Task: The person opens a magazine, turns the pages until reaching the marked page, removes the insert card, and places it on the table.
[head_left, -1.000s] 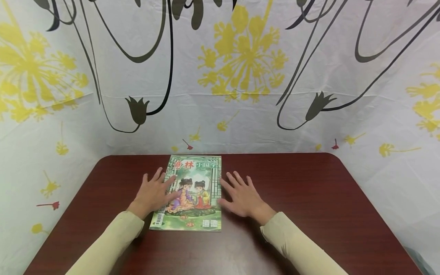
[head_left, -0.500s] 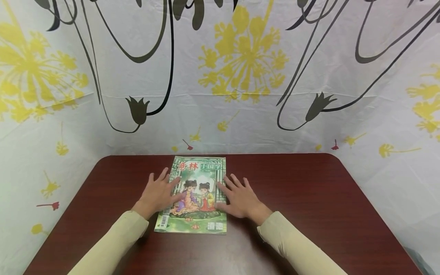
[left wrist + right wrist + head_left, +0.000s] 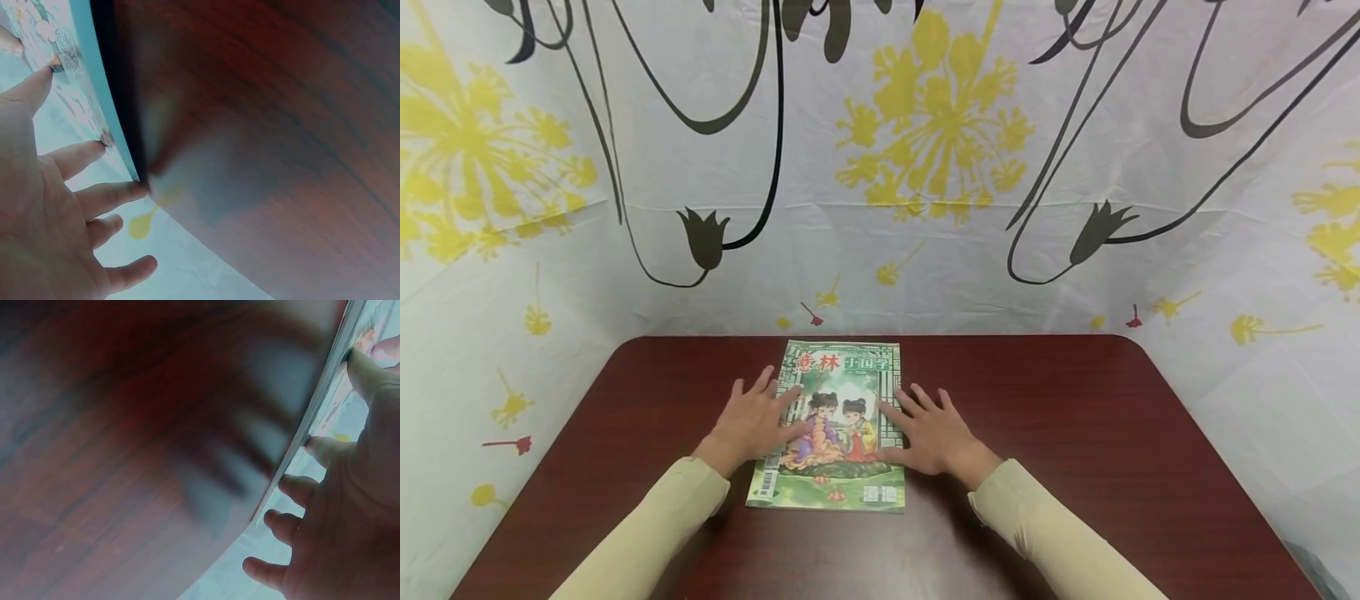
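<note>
A magazine (image 3: pixel 842 425) with a green illustrated cover of two cartoon figures lies flat on the table, left of the middle. My left hand (image 3: pixel 748 423) has its fingers spread over the left edge, thumb and index finger on the cover. At the opposite edge is my right hand (image 3: pixel 936 433), fingers also spread, thumb and index finger reaching the cover's border. In the left wrist view, the fingertips of the left hand (image 3: pixel 56 206) meet the magazine's spine edge (image 3: pixel 109 94). The right wrist view has the right hand's fingertips (image 3: pixel 309 442) along the page edges (image 3: pixel 306 419).
The dark red-brown table (image 3: pixel 1037 400) has rounded far corners and a glossy top. A white cloth backdrop (image 3: pixel 925 275) printed with yellow dandelions and dark flower stems hangs behind and on both sides.
The magazine has slid to the right across the table. My left hand has moved right with it, while the right hand has come over onto the magazine's right edge.
</note>
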### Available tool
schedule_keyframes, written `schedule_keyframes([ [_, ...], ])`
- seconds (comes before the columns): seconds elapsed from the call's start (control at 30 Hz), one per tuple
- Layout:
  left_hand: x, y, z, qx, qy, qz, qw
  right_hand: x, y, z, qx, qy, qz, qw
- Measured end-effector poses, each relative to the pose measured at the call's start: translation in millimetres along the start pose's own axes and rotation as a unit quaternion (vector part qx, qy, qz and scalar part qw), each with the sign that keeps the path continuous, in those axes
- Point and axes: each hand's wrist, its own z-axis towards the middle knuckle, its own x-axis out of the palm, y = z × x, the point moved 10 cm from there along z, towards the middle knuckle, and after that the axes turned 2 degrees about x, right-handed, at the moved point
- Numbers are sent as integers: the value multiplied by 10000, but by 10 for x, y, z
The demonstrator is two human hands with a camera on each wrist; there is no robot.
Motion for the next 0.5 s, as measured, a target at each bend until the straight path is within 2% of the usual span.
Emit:
schedule_keyframes([
  [0.33, 62, -73, -13, 75, 224, -304, 9993, 51, -161, -44, -132, -89, 14, 9999],
  [0.5, 82, -123, -18, 200, 270, -417, 9986, 81, -277, -72, -61, -98, -20, 9999],
])
